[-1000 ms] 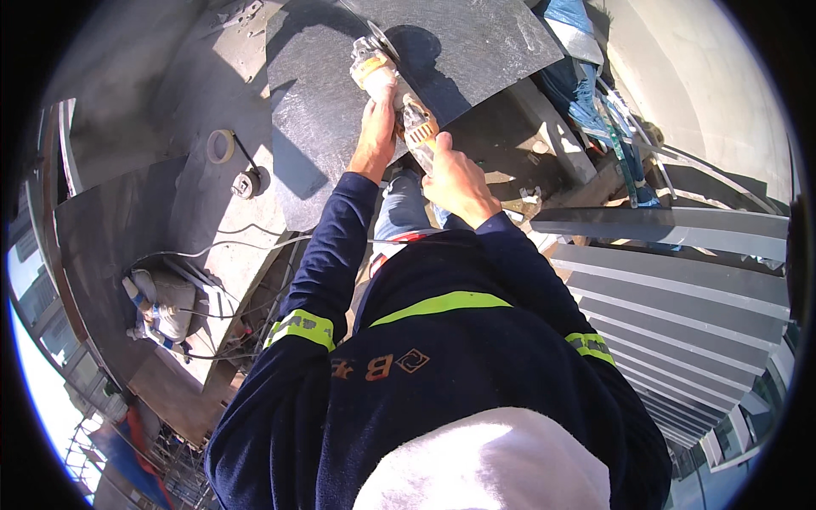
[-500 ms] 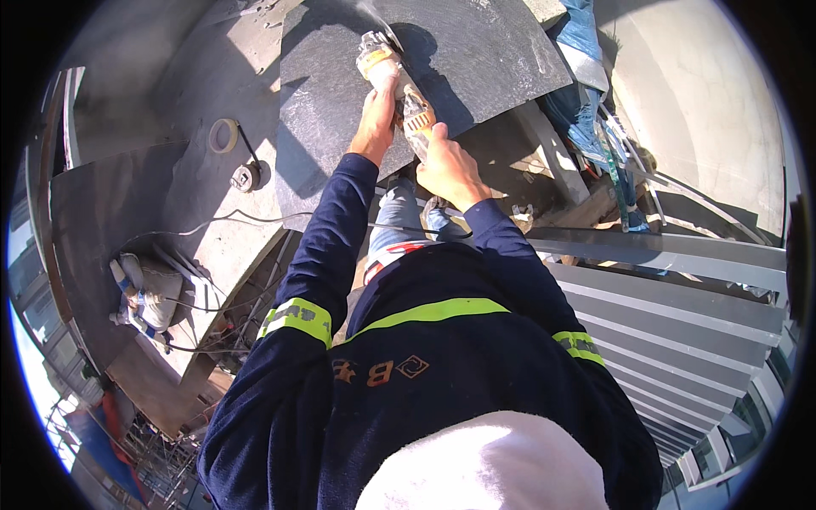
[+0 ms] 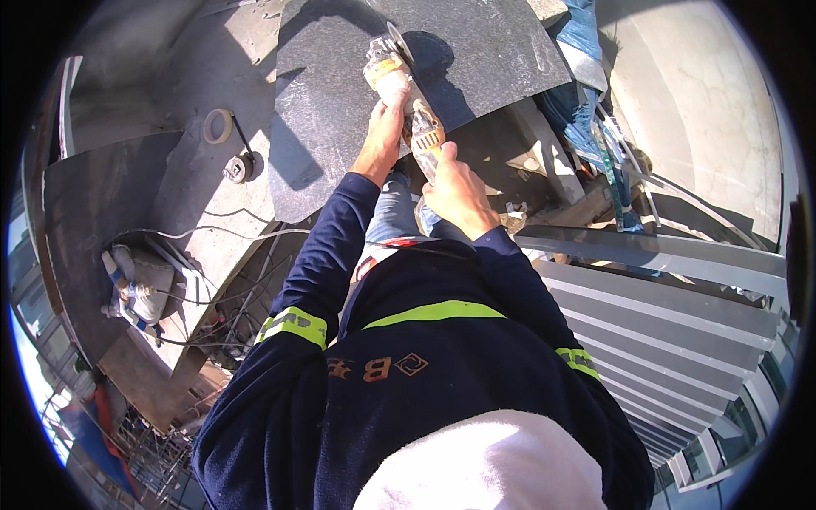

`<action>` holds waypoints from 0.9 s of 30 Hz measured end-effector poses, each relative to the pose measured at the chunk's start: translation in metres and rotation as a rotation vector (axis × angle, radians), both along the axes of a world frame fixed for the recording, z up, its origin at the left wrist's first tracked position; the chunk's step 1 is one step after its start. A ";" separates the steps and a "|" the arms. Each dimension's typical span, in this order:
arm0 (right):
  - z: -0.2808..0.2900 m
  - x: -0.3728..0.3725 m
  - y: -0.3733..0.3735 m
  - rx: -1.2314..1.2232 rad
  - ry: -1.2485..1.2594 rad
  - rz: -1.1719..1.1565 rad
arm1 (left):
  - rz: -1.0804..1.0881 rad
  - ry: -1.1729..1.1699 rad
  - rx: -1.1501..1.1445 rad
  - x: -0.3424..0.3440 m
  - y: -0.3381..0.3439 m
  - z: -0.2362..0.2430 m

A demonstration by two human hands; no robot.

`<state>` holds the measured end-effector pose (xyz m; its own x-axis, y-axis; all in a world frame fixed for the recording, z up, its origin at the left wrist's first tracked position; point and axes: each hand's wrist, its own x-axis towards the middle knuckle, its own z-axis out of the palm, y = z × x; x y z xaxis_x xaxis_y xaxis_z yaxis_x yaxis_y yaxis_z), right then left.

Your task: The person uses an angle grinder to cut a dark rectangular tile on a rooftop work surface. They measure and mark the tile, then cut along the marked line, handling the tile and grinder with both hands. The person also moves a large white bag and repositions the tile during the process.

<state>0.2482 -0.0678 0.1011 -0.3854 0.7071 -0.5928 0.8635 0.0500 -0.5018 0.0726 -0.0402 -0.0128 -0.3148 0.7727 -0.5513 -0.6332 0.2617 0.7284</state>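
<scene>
From afar I hold the long yellow-grey plastic grinder (image 3: 426, 137) in my left hand (image 3: 387, 129) and right hand (image 3: 460, 192), maybe so its round grey disc (image 3: 400, 45) won't wobble.

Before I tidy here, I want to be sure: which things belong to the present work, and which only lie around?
Apparently in use:
angle grinder, in left hand and right hand
dark slab beneath it

Seemingly lying about:
tape roll
blue material

The grinder (image 3: 422, 121) is yellow and whitish, the slab (image 3: 497, 61) mottled grey, the tape roll (image 3: 227, 127) cream.
</scene>
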 end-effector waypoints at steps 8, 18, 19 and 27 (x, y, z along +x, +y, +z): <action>-0.019 -0.019 0.022 0.048 0.025 -0.003 | -0.005 0.041 0.029 -0.020 0.026 -0.005; -0.022 -0.015 0.018 0.007 0.032 -0.002 | -0.011 0.056 0.026 -0.016 0.019 -0.007; -0.018 -0.010 0.012 -0.003 0.024 -0.011 | -0.008 0.072 0.027 -0.011 0.012 -0.007; -0.003 0.006 -0.007 -0.022 -0.009 -0.017 | -0.041 0.091 -0.011 0.005 -0.009 -0.008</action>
